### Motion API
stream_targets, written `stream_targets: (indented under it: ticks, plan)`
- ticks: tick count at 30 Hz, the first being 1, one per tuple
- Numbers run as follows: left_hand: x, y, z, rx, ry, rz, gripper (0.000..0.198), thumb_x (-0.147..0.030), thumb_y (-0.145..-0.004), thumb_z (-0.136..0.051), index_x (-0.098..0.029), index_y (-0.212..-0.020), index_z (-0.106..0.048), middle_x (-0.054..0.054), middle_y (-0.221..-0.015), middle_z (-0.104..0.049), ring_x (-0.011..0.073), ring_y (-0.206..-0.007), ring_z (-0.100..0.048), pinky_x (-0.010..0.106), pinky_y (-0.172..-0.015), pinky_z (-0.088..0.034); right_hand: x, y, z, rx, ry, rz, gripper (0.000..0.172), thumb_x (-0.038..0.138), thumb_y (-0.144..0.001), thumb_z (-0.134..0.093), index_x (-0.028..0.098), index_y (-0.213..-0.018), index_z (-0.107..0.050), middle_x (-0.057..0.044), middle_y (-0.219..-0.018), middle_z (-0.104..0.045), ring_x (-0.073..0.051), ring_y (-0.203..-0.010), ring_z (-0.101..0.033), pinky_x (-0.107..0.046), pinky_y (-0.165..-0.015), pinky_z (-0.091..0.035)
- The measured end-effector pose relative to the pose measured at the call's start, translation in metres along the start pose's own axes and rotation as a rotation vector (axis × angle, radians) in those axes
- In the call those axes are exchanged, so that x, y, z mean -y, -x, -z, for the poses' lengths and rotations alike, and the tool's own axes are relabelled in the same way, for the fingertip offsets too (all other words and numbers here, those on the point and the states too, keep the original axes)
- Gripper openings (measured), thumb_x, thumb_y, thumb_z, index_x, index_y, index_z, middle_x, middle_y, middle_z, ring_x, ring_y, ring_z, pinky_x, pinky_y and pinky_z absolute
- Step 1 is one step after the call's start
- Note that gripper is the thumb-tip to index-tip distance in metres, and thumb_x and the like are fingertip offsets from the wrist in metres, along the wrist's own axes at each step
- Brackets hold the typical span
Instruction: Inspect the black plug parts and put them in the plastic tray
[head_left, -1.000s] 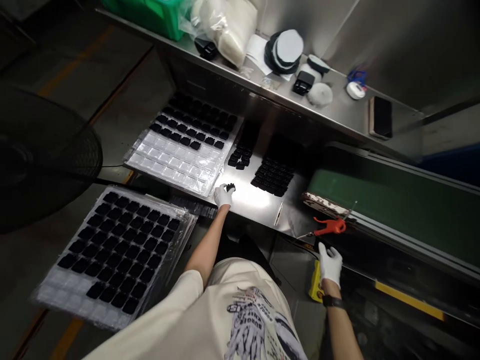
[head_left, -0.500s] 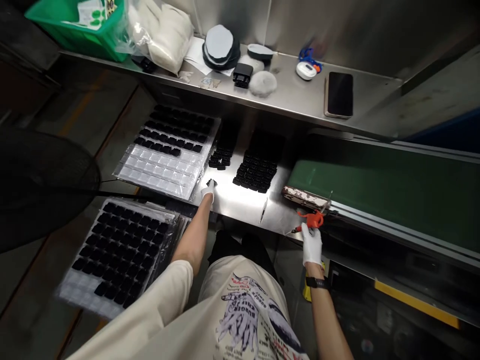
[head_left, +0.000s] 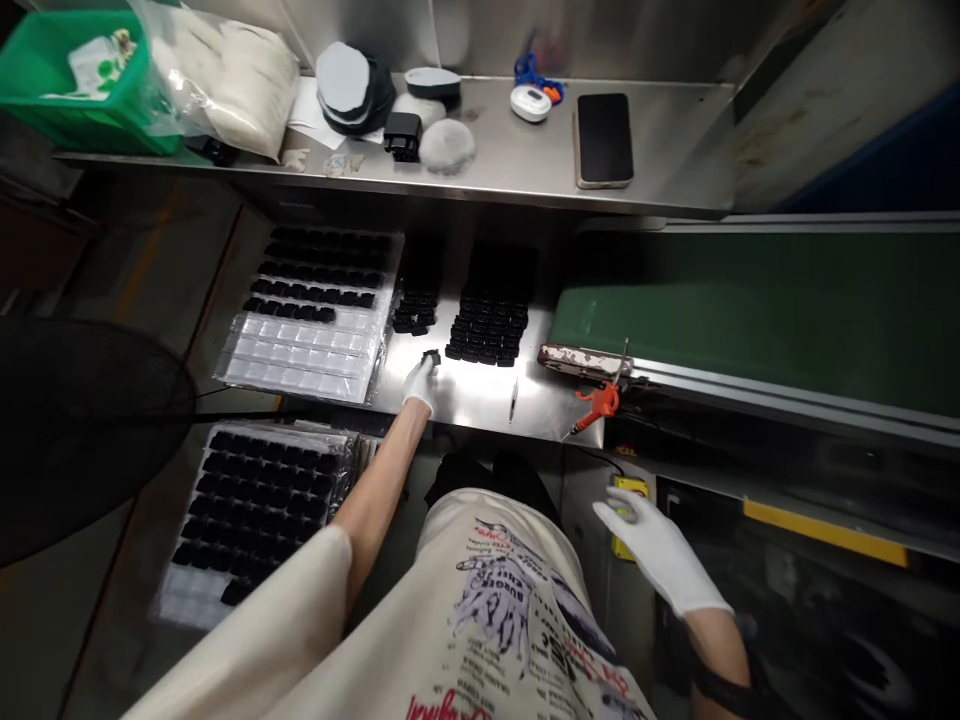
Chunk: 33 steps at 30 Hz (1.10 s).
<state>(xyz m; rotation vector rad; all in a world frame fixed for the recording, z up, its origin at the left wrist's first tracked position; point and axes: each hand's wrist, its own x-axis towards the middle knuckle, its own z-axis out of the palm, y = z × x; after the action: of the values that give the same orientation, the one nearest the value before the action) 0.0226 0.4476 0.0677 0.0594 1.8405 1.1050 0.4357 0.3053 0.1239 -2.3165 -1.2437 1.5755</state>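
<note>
On the stainless steel surface (head_left: 469,400), the gloved left hand (head_left: 418,388) is closed at the fingertips on a small black part (head_left: 430,357), which sits just ahead of the hand; its long axis is too small to tell. Rows of black parts (head_left: 487,330) lie to the right. The gloved right hand (head_left: 652,553), open, is well below the surface's edge and much farther away.

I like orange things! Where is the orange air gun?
In the head view, the orange air gun sits right of centre at the corner of the steel table, beside the green conveyor belt, above the right hand.
</note>
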Motion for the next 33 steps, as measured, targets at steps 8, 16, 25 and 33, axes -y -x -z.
stream_targets:
  ticks: [8, 16, 25, 33]
  plan:
    - [-0.016, 0.212, 0.040, 0.623, 0.301, 0.388, 0.045, -0.017, -0.097, -0.092, -0.014, -0.140, -0.079, 0.012, -0.109, -0.086, 0.0118, -0.078, -0.082, 0.014, -0.072, -0.069, 0.131, 0.069, -0.079, 0.471, -0.776, 0.465, 0.080, 0.084, -0.093, -0.076, 0.035, -0.156, -0.068, -0.009, -0.158, -0.070, -0.034, -0.151, -0.062, -0.056, -0.130, -0.051]
    - [-0.045, 0.248, 0.089, 0.651, 0.274, 0.277, 0.089, -0.030, -0.081, -0.106, -0.015, -0.159, -0.067, -0.001, -0.070, -0.076, 0.0120, -0.063, -0.077, 0.015, -0.067, -0.066, 0.151, 0.105, -0.128, 0.614, -1.032, 0.442, 0.074, 0.085, -0.089, -0.077, 0.031, -0.140, -0.077, -0.008, -0.107, -0.080, -0.033, -0.124, -0.074, -0.052, -0.115, -0.062]
    - [-0.049, 0.257, 0.131, 0.766, 0.236, 0.249, 0.087, -0.060, -0.099, -0.086, -0.023, -0.171, -0.055, 0.011, -0.107, -0.085, 0.0231, -0.084, -0.088, 0.027, -0.076, -0.074, 0.152, 0.118, -0.155, 0.643, -1.073, 0.401, 0.088, 0.096, -0.073, -0.077, 0.029, -0.130, -0.080, -0.011, -0.107, -0.078, -0.029, -0.100, -0.075, -0.046, -0.094, -0.068]
    - [-0.046, 0.248, 0.157, 0.441, -0.268, -1.195, 0.038, -0.011, -0.088, -0.091, -0.026, -0.120, -0.074, -0.006, -0.077, -0.071, 0.0103, -0.059, -0.065, 0.022, -0.057, -0.055, 0.177, 0.134, -0.157, 0.682, -1.017, 0.535, 0.084, 0.090, -0.072, -0.083, 0.028, -0.128, -0.079, -0.012, -0.140, -0.075, -0.036, -0.137, -0.067, -0.053, -0.129, -0.052]
